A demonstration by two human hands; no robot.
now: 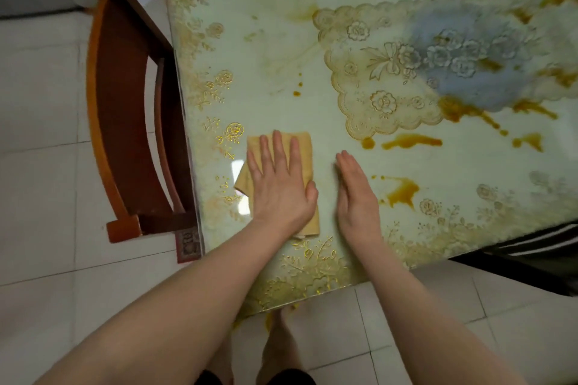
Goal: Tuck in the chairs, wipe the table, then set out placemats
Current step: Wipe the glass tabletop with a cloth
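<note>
A pale green table [328, 50] with gold flower trim fills the upper right, its near corner just ahead of me. Brown-orange spills [403, 192] streak its surface. My left hand [280, 187] lies flat, fingers spread, pressing a folded yellow cloth [305, 151] onto the table near the left edge. My right hand [356, 197] rests on its edge on the tabletop just right of the cloth, fingers straight and together, holding nothing. A lace-patterned placemat [384, 72] with a blue centre lies further back on the table.
A wooden chair [125, 122] stands pushed against the table's left side. A dark chair with white stripes [538, 247] shows at the right edge. White floor tiles [40, 166] surround the table, and my bare feet [278, 350] stand below its corner.
</note>
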